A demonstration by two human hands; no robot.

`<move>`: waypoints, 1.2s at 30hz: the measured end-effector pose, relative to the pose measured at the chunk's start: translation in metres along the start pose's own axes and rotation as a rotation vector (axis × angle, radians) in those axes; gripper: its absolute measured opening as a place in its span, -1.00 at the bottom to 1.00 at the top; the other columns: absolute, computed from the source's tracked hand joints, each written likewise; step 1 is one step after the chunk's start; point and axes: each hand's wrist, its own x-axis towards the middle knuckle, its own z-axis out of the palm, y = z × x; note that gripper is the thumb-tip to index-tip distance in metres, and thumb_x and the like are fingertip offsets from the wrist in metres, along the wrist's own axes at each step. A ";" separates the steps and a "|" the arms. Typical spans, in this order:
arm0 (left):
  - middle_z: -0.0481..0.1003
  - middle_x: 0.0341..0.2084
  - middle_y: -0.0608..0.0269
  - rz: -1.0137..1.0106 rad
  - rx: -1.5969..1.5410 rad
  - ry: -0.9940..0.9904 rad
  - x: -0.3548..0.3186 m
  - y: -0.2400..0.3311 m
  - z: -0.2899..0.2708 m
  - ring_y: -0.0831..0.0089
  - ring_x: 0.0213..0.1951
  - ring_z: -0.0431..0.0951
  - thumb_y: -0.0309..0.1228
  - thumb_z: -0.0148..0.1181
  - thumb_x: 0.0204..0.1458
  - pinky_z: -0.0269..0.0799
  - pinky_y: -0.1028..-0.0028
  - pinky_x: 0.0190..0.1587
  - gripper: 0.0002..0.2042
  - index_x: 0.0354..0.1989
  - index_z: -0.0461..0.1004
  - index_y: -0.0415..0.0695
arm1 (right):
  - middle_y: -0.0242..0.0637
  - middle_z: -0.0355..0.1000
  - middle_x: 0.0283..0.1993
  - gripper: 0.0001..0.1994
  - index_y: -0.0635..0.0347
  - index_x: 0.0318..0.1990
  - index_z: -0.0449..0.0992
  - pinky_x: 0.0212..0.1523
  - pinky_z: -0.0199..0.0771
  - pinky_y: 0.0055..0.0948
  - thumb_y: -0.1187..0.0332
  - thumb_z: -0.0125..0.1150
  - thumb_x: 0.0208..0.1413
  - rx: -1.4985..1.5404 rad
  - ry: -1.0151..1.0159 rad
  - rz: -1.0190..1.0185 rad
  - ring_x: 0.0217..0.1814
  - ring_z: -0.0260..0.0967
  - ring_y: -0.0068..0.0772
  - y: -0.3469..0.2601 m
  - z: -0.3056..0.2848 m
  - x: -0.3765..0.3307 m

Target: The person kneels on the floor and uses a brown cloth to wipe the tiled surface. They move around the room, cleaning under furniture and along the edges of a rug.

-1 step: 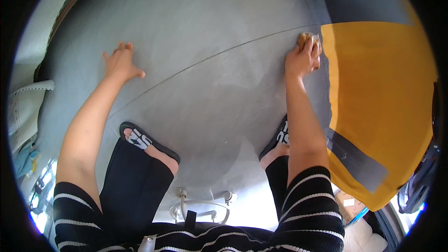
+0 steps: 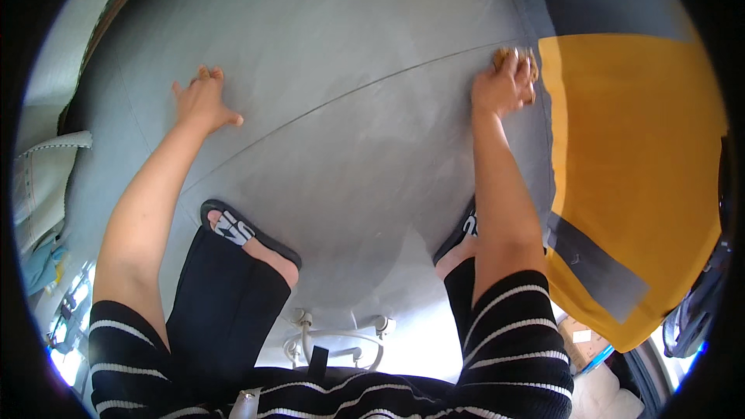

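Observation:
On the grey tiled floor, my left hand rests with its thumb and fingers spread and nothing in it. Farther right, my right hand is closed over a crumpled brown-and-white cloth, pressing it to the floor. Most of the cloth is hidden under the fingers. Just right of that hand lies the edge of a yellow and dark grey fabric cover.
My feet in black sandals stand apart on the floor. Between them is a small white wheeled stool base. Pale fabric hangs at the left. A cardboard box stands at the lower right.
My right hand has shifted slightly up and left with the cloth. The left hand stays nearly in place.

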 end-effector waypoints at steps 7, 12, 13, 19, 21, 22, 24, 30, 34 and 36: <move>0.26 0.26 0.08 -0.020 0.016 -0.032 -0.011 -0.005 -0.005 0.18 0.15 0.43 -0.08 0.54 -0.38 0.01 -0.15 0.31 -0.02 0.31 0.18 -0.11 | -0.38 0.41 0.07 -0.63 -0.20 -0.19 0.62 0.15 0.21 -0.05 0.43 0.10 -0.21 0.389 -0.047 -0.313 0.21 0.25 -0.08 -0.129 -0.021 -0.184; 0.10 0.36 0.13 -0.060 -0.011 -0.005 -0.012 -0.004 0.005 0.23 0.27 0.29 -0.08 0.52 -0.31 -0.01 -0.22 0.30 0.02 0.38 0.06 -0.01 | -0.41 0.44 0.01 -0.67 -0.12 -0.24 0.63 -0.03 0.32 -0.13 0.49 0.14 -0.22 0.698 -0.259 -0.356 0.13 0.34 -0.15 -0.162 -0.087 -0.268; 0.07 0.38 0.15 -0.055 -0.022 0.030 -0.008 0.003 0.009 0.24 0.30 0.26 -0.09 0.51 -0.30 -0.02 -0.23 0.30 0.02 0.39 0.03 0.02 | -0.43 0.44 -0.02 -0.69 -0.09 -0.25 0.63 -0.05 0.32 -0.15 0.48 0.16 -0.21 0.797 -0.249 -0.361 0.13 0.34 -0.17 -0.152 -0.086 -0.264; -0.12 0.46 0.18 -0.099 -0.149 -0.015 -0.012 -0.014 0.016 0.21 0.39 0.11 -0.08 0.51 -0.30 -0.15 -0.33 0.30 0.11 0.46 -0.09 0.10 | 0.05 0.35 0.18 -0.44 0.30 0.15 0.38 0.31 0.19 -0.08 0.58 0.05 -0.15 0.364 0.216 0.092 0.26 0.24 0.14 0.007 -0.072 -0.098; -0.13 0.46 0.18 -0.089 -0.143 -0.002 -0.006 -0.012 0.020 0.21 0.39 0.12 -0.08 0.51 -0.30 -0.14 -0.32 0.30 0.10 0.46 -0.09 0.09 | 0.02 0.37 0.16 -0.47 0.29 0.12 0.40 0.28 0.22 -0.09 0.53 0.09 -0.15 0.306 0.167 0.194 0.23 0.27 0.11 0.061 -0.066 -0.060; -0.13 0.46 0.19 -0.092 -0.141 0.007 -0.003 -0.012 0.020 0.21 0.39 0.12 -0.09 0.51 -0.30 -0.13 -0.32 0.30 0.10 0.46 -0.09 0.09 | 0.01 0.37 0.16 -0.48 0.27 0.10 0.42 0.27 0.23 -0.09 0.54 0.10 -0.16 0.284 0.059 0.348 0.23 0.27 0.09 0.064 -0.068 -0.050; -0.14 0.46 0.18 -0.094 -0.118 -0.012 0.002 -0.009 0.018 0.21 0.38 0.12 -0.10 0.52 -0.30 -0.12 -0.31 0.30 0.11 0.46 -0.09 0.09 | -0.01 0.38 0.15 -0.49 0.22 0.08 0.45 0.26 0.25 -0.09 0.54 0.08 -0.16 0.165 0.111 0.081 0.25 0.27 0.08 0.049 -0.054 -0.075; -0.10 0.45 0.16 -0.102 -0.090 -0.012 -0.005 -0.005 0.010 0.18 0.34 0.21 -0.12 0.50 -0.23 -0.15 -0.28 0.33 0.04 0.44 -0.06 0.06 | -0.22 0.46 -0.01 -0.58 0.05 -0.11 0.57 -0.10 0.23 -0.02 0.50 0.07 -0.24 0.527 0.095 -0.151 0.14 0.37 -0.05 -0.117 -0.061 -0.334; 0.03 0.41 0.16 -0.137 -0.020 0.001 -0.024 0.005 0.004 0.17 0.32 0.24 -0.13 0.47 -0.18 -0.18 -0.26 0.34 -0.03 0.42 0.00 0.06 | -0.22 0.49 -0.14 -0.68 0.13 -0.27 0.55 -0.10 0.36 -0.09 0.61 0.04 -0.25 0.597 -0.186 -0.118 -0.06 0.42 -0.10 -0.179 -0.135 -0.357; 0.16 0.35 0.16 -0.045 0.054 -0.018 -0.037 0.006 -0.005 0.16 0.31 0.25 -0.14 0.42 -0.12 -0.21 -0.27 0.35 -0.12 0.40 0.07 0.04 | -0.23 0.49 -0.17 -0.68 0.13 -0.27 0.56 -0.16 0.37 -0.11 0.65 0.04 -0.21 0.709 -0.044 -0.120 -0.16 0.43 -0.11 -0.161 -0.123 -0.326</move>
